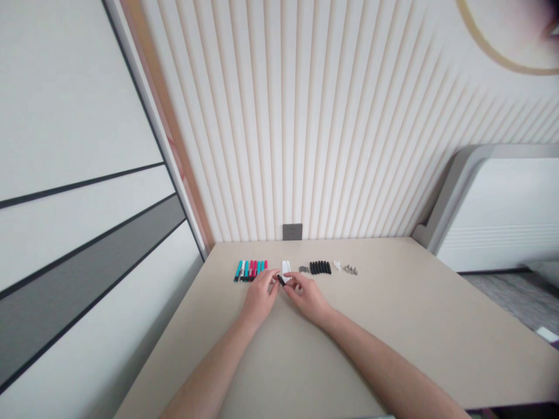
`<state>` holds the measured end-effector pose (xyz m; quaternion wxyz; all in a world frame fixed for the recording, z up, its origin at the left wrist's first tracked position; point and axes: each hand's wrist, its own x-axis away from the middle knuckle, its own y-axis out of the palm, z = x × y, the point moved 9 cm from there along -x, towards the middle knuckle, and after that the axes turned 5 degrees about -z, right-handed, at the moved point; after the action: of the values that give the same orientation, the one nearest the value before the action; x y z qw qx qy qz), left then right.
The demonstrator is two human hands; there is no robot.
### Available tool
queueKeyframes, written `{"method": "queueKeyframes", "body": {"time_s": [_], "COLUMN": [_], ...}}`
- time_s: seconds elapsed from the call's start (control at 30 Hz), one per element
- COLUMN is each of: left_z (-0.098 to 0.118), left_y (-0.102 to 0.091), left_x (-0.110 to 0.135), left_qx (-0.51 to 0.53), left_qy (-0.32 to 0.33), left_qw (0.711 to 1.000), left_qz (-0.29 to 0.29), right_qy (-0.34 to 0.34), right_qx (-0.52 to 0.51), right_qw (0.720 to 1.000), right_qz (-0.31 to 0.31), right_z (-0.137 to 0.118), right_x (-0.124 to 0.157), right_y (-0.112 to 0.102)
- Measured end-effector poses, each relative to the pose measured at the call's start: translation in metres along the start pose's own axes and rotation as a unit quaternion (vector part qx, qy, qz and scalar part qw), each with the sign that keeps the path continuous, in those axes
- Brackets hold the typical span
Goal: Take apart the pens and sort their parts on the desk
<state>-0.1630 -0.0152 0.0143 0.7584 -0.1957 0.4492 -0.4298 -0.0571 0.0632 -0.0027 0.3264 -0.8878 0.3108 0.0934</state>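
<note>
Fluted white wall panelling (262, 116) as backdrop, dark wall socket (292, 232) low at centre. To left, white cabinet front (74, 105) with grey band and dark trim; to right, pale headboard (502, 209) with grey frame.

Beige tabletop (371, 337), bearing one row along far side, left to right: coloured marker pens (254, 266), turquoise, red and white, with black ends, side by side; bundle of slim white rods (286, 265), lower part behind the hands; small grey pieces (304, 269), form too small to tell; black tubular parts (320, 267), closely ranked; small white pieces (336, 265); small grey-brown pieces (350, 270), loosely grouped.

Short black cylindrical part (281, 280), tilted, between both hands, just before white rods. Right hand (306, 294): thumb and forefinger pinched on black part. Left hand (262, 289): fingers narrow at its other end, beside marker pens; firmness of grip unclear.
</note>
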Motion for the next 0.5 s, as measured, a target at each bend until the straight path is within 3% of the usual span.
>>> {"method": "queueKeyframes", "body": {"time_s": [0.1,0.2,0.4,0.5], "left_z": [0.005,0.009,0.012,0.012], "left_y": [0.002,0.009,0.024,0.033], "left_x": [0.000,0.001,0.000,-0.003], "left_qx": [-0.036,-0.070,-0.099,-0.100], "left_qy": [0.012,0.023,0.052,0.068], "left_qw": [0.999,0.995,0.987,0.983], "left_qz": [-0.024,-0.067,-0.118,-0.137], "right_qy": [-0.008,0.005,0.101,0.142], "right_qx": [0.073,0.148,0.306,0.336], "right_qw": [0.997,0.989,0.945,0.928], "right_qz": [0.004,0.021,0.060,0.075], "right_z": [-0.003,0.001,0.044,0.063], "right_x": [-0.002,-0.004,0.018,0.035], "right_y": [-0.010,-0.035,-0.100,-0.120]}}
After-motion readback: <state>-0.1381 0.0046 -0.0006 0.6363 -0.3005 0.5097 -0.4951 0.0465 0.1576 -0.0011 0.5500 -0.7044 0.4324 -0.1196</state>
